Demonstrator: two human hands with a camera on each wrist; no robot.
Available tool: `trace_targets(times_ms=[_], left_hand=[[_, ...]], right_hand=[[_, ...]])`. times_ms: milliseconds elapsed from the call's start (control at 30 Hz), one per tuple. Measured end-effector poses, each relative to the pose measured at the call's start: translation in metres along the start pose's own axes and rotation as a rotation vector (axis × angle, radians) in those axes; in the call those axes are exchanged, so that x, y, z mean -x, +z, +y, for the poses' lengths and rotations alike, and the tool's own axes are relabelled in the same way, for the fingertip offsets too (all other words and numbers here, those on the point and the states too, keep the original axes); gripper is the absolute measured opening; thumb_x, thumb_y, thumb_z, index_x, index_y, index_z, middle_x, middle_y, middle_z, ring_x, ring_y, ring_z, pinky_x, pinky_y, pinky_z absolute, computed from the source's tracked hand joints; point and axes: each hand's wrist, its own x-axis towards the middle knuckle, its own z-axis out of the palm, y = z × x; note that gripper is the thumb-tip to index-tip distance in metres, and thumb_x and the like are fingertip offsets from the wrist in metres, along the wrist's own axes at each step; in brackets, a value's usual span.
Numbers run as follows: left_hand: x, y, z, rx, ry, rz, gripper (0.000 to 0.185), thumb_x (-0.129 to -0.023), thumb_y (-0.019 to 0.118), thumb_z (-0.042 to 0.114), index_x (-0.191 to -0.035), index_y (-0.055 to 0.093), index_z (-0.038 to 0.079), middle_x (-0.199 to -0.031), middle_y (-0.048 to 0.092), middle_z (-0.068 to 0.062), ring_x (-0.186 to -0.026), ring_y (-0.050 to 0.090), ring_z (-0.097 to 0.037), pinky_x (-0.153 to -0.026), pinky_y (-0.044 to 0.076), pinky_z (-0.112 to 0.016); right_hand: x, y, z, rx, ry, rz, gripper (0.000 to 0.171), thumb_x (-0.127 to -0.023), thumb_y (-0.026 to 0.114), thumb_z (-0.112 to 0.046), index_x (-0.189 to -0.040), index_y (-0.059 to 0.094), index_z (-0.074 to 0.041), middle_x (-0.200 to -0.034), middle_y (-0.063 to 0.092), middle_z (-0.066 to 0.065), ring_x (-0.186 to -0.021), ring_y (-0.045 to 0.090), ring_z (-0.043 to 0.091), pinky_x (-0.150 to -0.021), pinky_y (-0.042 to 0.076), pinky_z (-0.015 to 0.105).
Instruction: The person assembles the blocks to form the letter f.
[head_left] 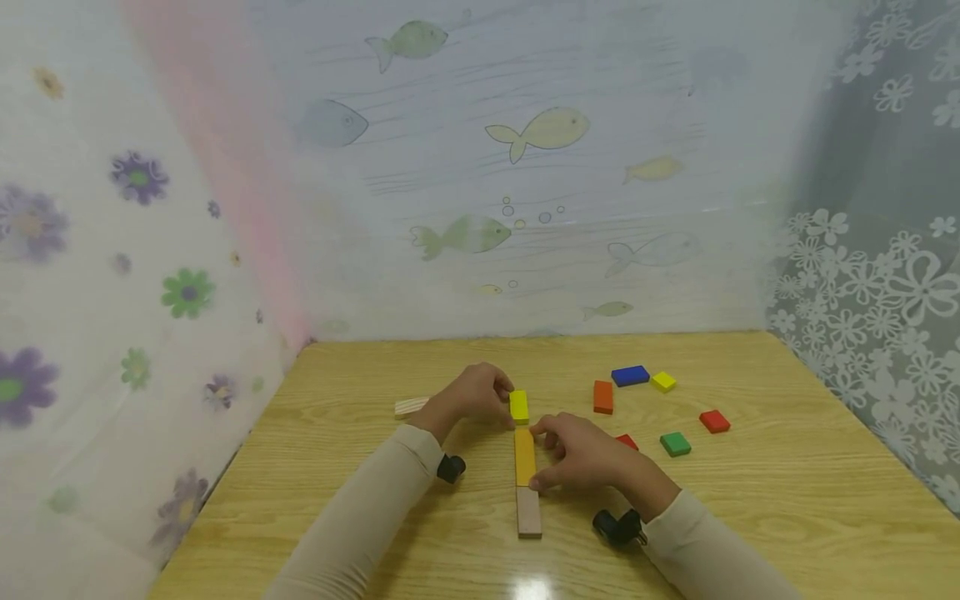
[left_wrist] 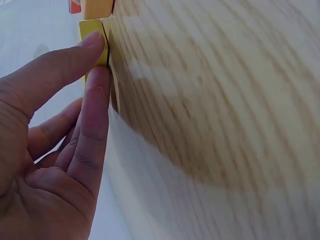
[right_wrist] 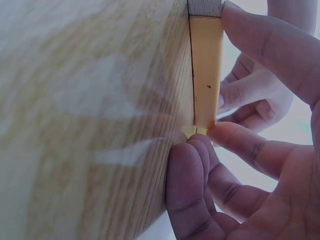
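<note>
Down the middle of the table runs a line of blocks: a plain wooden block [head_left: 528, 515] nearest me, a long orange-yellow block [head_left: 524, 460] against it, and a bright yellow block [head_left: 519, 407] just past a small gap. My left hand [head_left: 476, 395] pinches the bright yellow block, its thumb on one side in the left wrist view. On the right side of the line, my right hand [head_left: 585, 454] holds the orange-yellow block lengthwise. Its thumb is by the seam with the wooden block and its index fingertip at the far end.
To the right lie a blue block [head_left: 630, 376], an orange-red block [head_left: 603, 397], a small yellow block [head_left: 663, 382], a green block [head_left: 675, 443] and a red block [head_left: 715, 421]. Another red block [head_left: 627, 441] is partly behind my right hand. A pale wooden block [head_left: 411, 406] lies left.
</note>
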Motion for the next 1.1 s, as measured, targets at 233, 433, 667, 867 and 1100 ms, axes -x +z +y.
trace_targets(times_ms=[233, 433, 667, 867, 1100], left_hand=[[0.0, -0.001, -0.002, 0.018, 0.004, -0.018, 0.064, -0.071, 0.097, 0.026, -0.127, 0.071, 0.007, -0.105, 0.07, 0.002, -0.096, 0.063, -0.014, -0.094, 0.055, -0.036], [0.004, -0.004, -0.004, 0.143, -0.002, -0.057, 0.061, -0.084, 0.088, 0.023, -0.136, 0.064, 0.001, -0.105, 0.072, -0.002, -0.084, 0.072, -0.015, -0.083, 0.06, -0.034], [-0.004, 0.003, -0.011, 0.192, -0.006, -0.027, 0.049, -0.082, 0.09, 0.017, -0.125, 0.072, 0.002, -0.1, 0.072, -0.002, -0.083, 0.071, -0.014, -0.077, 0.061, -0.031], [-0.005, 0.003, -0.011, 0.197, -0.016, -0.012, 0.048, -0.081, 0.091, 0.019, -0.123, 0.074, 0.004, -0.1, 0.073, 0.0, -0.087, 0.07, -0.014, -0.079, 0.061, -0.031], [-0.001, 0.005, -0.008, 0.21, -0.028, -0.024, 0.048, -0.081, 0.09, 0.016, -0.124, 0.073, 0.002, -0.101, 0.074, -0.002, -0.084, 0.071, -0.015, -0.077, 0.061, -0.031]], right_hand=[[0.0, 0.0, -0.002, -0.01, 0.009, 0.001, 0.075, -0.078, 0.091, -0.042, -0.139, 0.06, -0.011, -0.114, 0.061, 0.005, -0.096, 0.058, 0.019, -0.083, 0.052, 0.04], [0.0, 0.0, -0.002, -0.01, 0.016, -0.002, 0.074, -0.078, 0.091, -0.041, -0.138, 0.06, -0.012, -0.115, 0.061, 0.005, -0.097, 0.059, 0.018, -0.085, 0.053, 0.041], [0.0, 0.0, -0.002, -0.004, 0.02, -0.001, 0.074, -0.078, 0.091, -0.043, -0.137, 0.06, -0.013, -0.114, 0.062, 0.005, -0.097, 0.059, 0.017, -0.085, 0.053, 0.041], [-0.001, 0.0, -0.001, 0.0, 0.008, 0.011, 0.073, -0.077, 0.092, -0.043, -0.136, 0.061, -0.012, -0.113, 0.063, 0.005, -0.095, 0.059, 0.018, -0.084, 0.052, 0.04], [-0.001, 0.001, 0.002, 0.005, 0.0, 0.014, 0.073, -0.077, 0.092, -0.043, -0.135, 0.061, -0.011, -0.113, 0.064, 0.005, -0.095, 0.059, 0.018, -0.084, 0.053, 0.041]])
